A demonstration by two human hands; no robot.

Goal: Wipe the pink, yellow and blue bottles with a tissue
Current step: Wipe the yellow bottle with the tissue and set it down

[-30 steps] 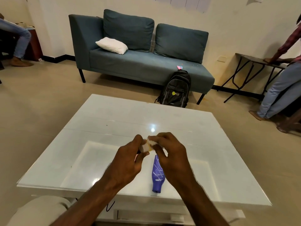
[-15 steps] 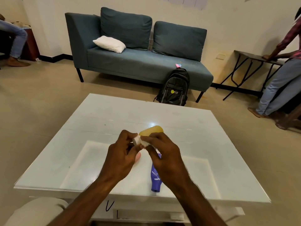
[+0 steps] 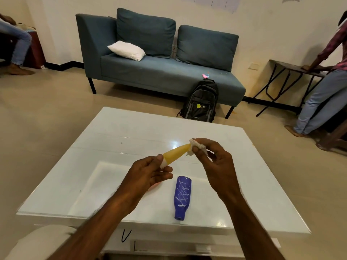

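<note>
Tissue [image 3: 195, 147] pinched in right hand [image 3: 216, 166] sits at far tip of yellow bottle [image 3: 174, 153], w/ left hand [image 3: 148, 175] gripping its near white end, long axis running betw. hands above table [image 3: 262, 184] centre.

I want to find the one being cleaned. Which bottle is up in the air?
The yellow bottle, held by the left hand. The blue bottle lies flat on the table.

Brightness: even, warm indoor light, moderately bright.
Glare: a white hotspot on the glossy table [image 3: 174, 144], suggesting an overhead lamp.
Shadows: soft, dark under the sofa [image 3: 159, 72].
Blur: the left forearm edge smears near the bottom.
Distortion: wide-angle bending of walls and floor toward the edges.
</note>
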